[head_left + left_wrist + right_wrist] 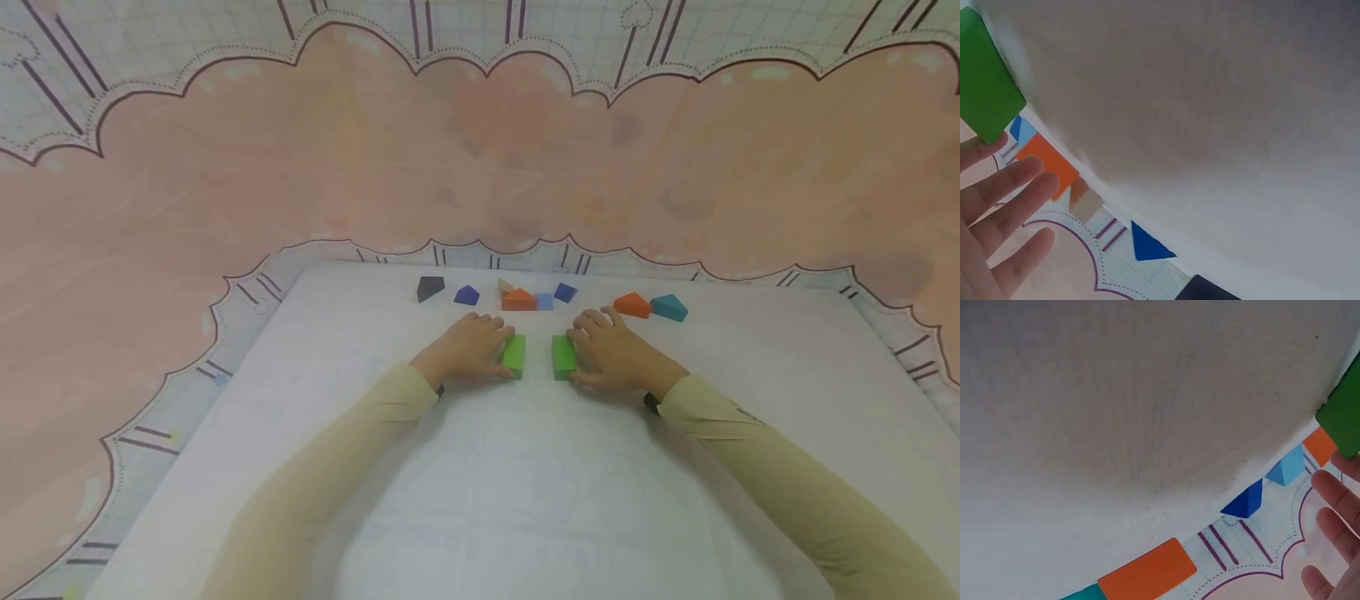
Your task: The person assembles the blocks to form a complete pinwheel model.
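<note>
My left hand (468, 346) pinches a green rectangular block (513, 357) between thumb and index finger on the white table. Opposite it, my right hand (618, 350) grips a second green block (563, 358) in the same way. A narrow gap separates the two blocks, which stand roughly parallel. In the left wrist view the index fingertip touches the end of the green block (988, 78), while the other fingers (1019, 200) are spread off it. The right wrist view shows the other green block (1342, 419) against the index finger; the thumb is hidden there.
Behind the hands runs a row of coloured blocks: black (431, 288), dark blue (467, 295), orange (519, 300), light blue (543, 302), another blue (565, 292), a second orange (632, 305) and teal (669, 307). A patterned cloth (480, 150) hangs beyond the white tabletop (480, 500).
</note>
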Tool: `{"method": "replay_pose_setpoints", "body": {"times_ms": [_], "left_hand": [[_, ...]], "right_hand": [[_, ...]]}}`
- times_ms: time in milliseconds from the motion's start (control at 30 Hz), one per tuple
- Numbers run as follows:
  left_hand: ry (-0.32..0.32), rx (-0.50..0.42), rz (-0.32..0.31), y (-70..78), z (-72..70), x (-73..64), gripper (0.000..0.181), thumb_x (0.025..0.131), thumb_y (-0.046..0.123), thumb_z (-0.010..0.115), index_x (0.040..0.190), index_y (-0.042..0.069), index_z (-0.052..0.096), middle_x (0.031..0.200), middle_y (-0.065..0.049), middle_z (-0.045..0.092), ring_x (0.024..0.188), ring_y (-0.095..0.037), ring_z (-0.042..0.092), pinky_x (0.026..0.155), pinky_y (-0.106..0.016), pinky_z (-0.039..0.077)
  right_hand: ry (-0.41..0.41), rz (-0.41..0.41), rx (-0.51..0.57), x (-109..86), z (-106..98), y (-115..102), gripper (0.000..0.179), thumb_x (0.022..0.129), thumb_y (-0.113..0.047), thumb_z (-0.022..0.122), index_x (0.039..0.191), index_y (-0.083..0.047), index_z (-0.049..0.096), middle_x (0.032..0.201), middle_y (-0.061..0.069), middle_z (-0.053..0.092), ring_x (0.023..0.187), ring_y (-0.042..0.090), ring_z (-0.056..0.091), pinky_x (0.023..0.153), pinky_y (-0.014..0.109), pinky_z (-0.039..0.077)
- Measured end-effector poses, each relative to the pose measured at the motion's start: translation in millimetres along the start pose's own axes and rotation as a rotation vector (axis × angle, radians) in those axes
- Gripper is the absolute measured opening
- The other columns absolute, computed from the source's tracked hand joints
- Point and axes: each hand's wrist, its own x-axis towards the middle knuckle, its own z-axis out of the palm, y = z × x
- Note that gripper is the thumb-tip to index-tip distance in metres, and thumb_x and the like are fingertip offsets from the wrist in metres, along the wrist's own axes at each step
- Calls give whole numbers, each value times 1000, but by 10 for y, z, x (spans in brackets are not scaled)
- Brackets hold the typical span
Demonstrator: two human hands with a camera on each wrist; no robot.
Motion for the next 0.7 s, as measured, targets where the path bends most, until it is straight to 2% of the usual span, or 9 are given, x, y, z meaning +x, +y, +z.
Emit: {"method": "replay_pose_setpoints", "body": {"times_ms": [400,700], "left_hand": [[-52,-94,-9,196,27,-124,77,82,62,56,140,14,40,140,-9,47,131,-26,43,112,-44,29],[-32,-38,8,234,48,-208,79,82,60,58,142,13,37,145,-10,42,134,-27,40,113,-44,28]], "right_hand": [[-34,24,8,28,-11,5,64,84,-52,59,127,-5,51,129,15,52,127,34,40,110,59,24],[-65,32,43,22,-9,45,65,83,-50,60,130,-6,50,132,15,50,129,34,38,110,60,22]]}}
